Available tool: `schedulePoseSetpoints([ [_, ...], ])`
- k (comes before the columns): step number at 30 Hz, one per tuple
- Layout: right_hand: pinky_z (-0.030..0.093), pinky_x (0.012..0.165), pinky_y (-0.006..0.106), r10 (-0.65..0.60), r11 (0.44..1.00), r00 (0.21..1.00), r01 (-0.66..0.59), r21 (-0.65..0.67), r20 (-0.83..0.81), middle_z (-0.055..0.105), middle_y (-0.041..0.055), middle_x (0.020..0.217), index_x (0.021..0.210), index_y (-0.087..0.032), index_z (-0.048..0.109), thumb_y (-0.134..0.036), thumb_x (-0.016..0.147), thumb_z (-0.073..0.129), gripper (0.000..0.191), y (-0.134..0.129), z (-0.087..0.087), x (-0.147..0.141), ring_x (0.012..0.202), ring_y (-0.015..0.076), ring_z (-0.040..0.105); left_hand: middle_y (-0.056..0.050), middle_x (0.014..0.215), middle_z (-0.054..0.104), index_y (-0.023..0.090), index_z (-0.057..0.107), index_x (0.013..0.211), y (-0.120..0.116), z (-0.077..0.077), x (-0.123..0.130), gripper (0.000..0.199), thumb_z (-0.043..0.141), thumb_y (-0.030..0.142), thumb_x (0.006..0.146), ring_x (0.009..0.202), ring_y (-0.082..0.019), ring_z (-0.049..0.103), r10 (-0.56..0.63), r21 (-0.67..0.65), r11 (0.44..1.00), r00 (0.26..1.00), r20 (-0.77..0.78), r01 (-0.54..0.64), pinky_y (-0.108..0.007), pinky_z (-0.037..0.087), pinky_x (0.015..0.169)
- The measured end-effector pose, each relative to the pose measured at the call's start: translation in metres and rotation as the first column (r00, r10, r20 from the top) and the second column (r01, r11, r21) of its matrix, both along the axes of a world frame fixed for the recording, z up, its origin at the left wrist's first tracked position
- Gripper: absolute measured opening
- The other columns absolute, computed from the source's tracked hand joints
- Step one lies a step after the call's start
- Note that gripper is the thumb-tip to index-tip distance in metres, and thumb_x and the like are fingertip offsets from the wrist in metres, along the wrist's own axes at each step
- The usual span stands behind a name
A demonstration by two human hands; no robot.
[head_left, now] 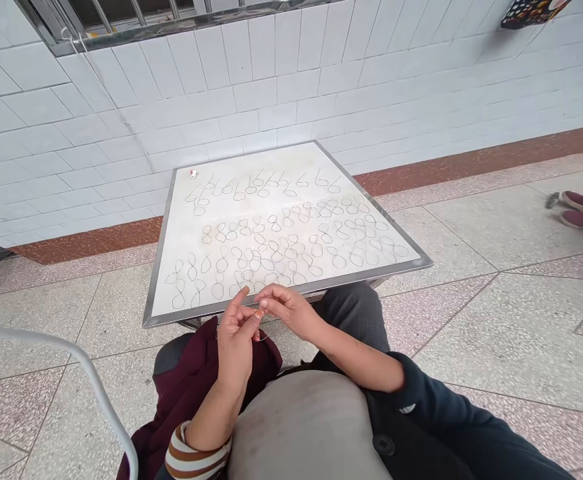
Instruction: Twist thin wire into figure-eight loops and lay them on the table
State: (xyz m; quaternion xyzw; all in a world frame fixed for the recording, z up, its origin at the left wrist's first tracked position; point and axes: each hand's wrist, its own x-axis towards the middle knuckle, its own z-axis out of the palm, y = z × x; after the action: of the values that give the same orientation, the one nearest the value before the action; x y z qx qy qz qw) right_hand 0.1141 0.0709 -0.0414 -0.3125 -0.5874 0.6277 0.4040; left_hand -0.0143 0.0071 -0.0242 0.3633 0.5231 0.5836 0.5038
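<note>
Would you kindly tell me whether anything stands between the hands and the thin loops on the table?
No separate object visibly does. The left hand and right hand are together at the near side of the table; only its metal edge comes before the nearest thin loops.

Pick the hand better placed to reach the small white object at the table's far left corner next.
Left hand, probably: it is nearer the white object than the right hand, which sits farther right.

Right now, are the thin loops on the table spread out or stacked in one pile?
Spread out: the thin loops lie across the white tabletop, some overlapping.
</note>
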Motion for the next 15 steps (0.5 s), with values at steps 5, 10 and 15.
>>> schedulePoseSetpoints([
  [5, 0.044, 0.062, 0.026, -0.059, 0.993, 0.998, 0.062, 0.104, -0.033, 0.055, -0.0014, 0.077, 0.087, -0.022, 0.06, -0.042, 0.092, 0.053, 0.022, -0.005, -0.008, -0.005, 0.065, 0.0113, 0.05, 0.006, 0.067, 0.055, 0.02, 0.054, 0.132, -0.002, 0.003, 0.002, 0.053, 0.068, 0.024, 0.081, 0.054, -0.007, 0.044, -0.022, -0.015, 1.0, 1.0, -0.02, 0.022, -0.023, 0.041, 0.059],
  [10, 0.043, 0.061, 0.027, -0.153, 0.945, 0.985, 0.123, 0.304, 0.077, 0.053, -0.0004, 0.078, 0.087, -0.022, 0.056, -0.038, 0.097, 0.043, 0.023, -0.008, -0.013, -0.007, 0.064, 0.0118, 0.049, 0.006, 0.069, 0.057, 0.021, 0.055, 0.13, -0.005, 0.006, 0.003, 0.052, 0.067, 0.024, 0.08, 0.054, -0.007, 0.046, -0.029, -0.032, 0.999, 0.999, -0.046, 0.027, -0.023, 0.041, 0.059],
  [15, 0.045, 0.058, 0.027, -0.2, 0.912, 0.968, 0.127, 0.389, 0.152, 0.053, -0.0001, 0.077, 0.088, -0.023, 0.053, -0.036, 0.099, 0.037, 0.024, -0.012, -0.012, -0.004, 0.063, 0.0123, 0.051, 0.006, 0.07, 0.058, 0.021, 0.056, 0.13, -0.004, 0.007, 0.002, 0.05, 0.066, 0.024, 0.081, 0.055, -0.008, 0.048, -0.034, -0.036, 0.999, 0.996, -0.084, 0.031, -0.023, 0.043, 0.061],
])
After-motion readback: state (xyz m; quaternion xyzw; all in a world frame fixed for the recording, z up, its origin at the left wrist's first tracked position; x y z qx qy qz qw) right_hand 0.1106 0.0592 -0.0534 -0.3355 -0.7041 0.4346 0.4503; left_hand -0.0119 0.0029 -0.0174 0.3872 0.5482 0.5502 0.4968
